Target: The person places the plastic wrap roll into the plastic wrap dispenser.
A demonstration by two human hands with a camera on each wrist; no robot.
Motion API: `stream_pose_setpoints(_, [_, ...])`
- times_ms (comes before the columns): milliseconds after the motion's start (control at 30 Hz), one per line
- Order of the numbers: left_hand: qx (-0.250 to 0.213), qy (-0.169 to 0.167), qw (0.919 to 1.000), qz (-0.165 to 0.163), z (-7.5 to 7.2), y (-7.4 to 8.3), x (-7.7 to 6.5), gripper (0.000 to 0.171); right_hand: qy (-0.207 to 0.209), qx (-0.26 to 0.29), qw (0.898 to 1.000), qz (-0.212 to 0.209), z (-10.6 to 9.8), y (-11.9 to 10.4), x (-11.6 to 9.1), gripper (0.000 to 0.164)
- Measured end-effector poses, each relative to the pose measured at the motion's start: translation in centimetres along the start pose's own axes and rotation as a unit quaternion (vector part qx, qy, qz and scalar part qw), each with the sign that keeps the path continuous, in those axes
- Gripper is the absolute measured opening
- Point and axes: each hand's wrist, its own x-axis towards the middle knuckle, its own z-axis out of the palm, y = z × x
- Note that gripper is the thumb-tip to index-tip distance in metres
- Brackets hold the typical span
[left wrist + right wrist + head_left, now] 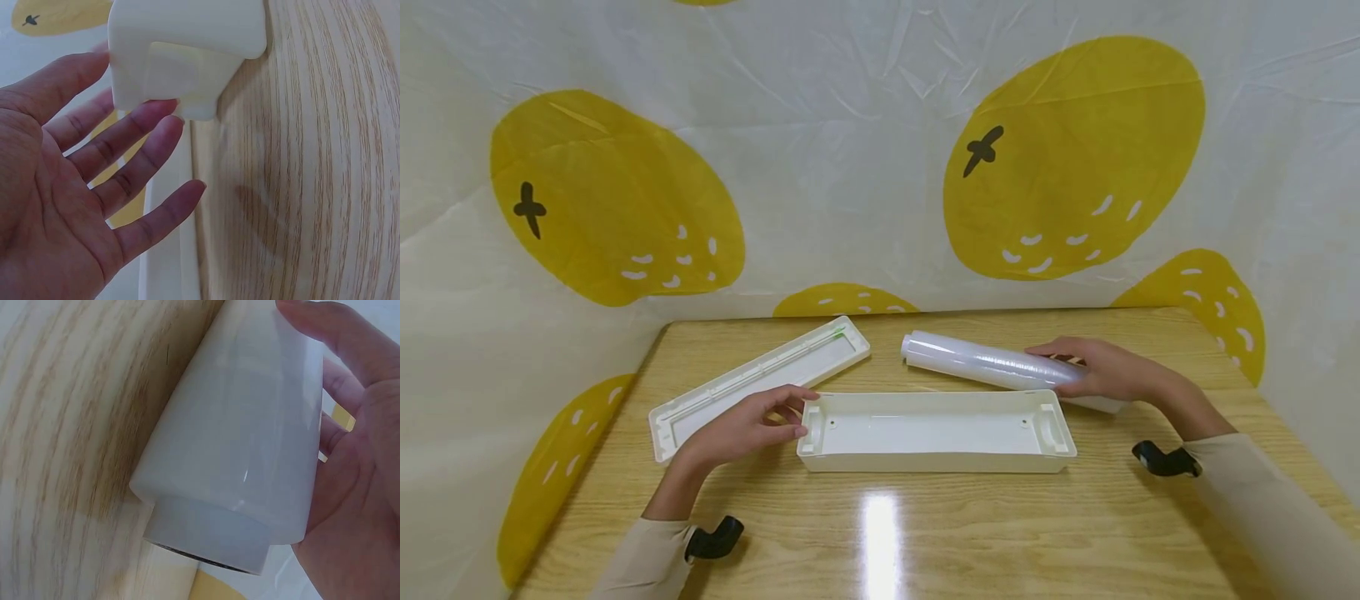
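An open white plastic box (925, 427), long and narrow, sits on the table with its hollow side up. My left hand (748, 429) is at its left end, fingers loosely extended; in the left wrist view the fingertips are right at the box's end wall (175, 69). Behind the box lies a roll of cling film (970, 357), slanting from back left to front right. With thumb and fingers spread around the roll's right part, my right hand (1108, 371) grips it. The right wrist view shows the pale core (209, 534) sticking out of that end of the film.
To the left rear, a long white lid (760, 379) lies at a slant, with a rail along it and a green bit near its far end. Behind the wooden table (985, 533) hangs a white curtain (842, 167) printed with yellow fruit.
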Motion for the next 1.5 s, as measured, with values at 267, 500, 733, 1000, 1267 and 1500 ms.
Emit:
stream_pose_setpoints(267, [-0.001,-0.003,1.0000,0.005,0.0,-0.1,0.0,0.046,0.006,-0.010,1.000,-0.008,0.4,0.3,0.6,0.058])
stream_pose_setpoints(500, [-0.004,-0.001,1.0000,0.001,0.0,-0.2,-0.1,0.046,0.008,-0.028,1.000,-0.007,0.8,0.3,1.4,0.065])
stream_pose_setpoints(733, [-0.006,-0.002,0.9999,0.009,0.1,-0.2,-0.1,0.044,0.012,-0.038,0.999,-0.002,1.1,0.3,1.8,0.065])
stream_pose_setpoints(1000, [-0.010,-0.001,0.9999,0.008,0.1,-0.2,-0.1,0.044,0.015,-0.039,0.999,0.001,1.3,0.5,2.0,0.063])
stream_pose_setpoints(1267, [-0.018,-0.006,0.9998,0.005,0.2,-0.2,-0.2,0.049,0.016,-0.043,0.999,0.004,1.3,0.6,2.0,0.066])
stream_pose_setpoints(1500, [-0.018,-0.005,0.9998,0.005,0.2,0.0,-0.2,0.054,0.012,-0.050,0.999,0.005,1.3,0.9,1.9,0.068])
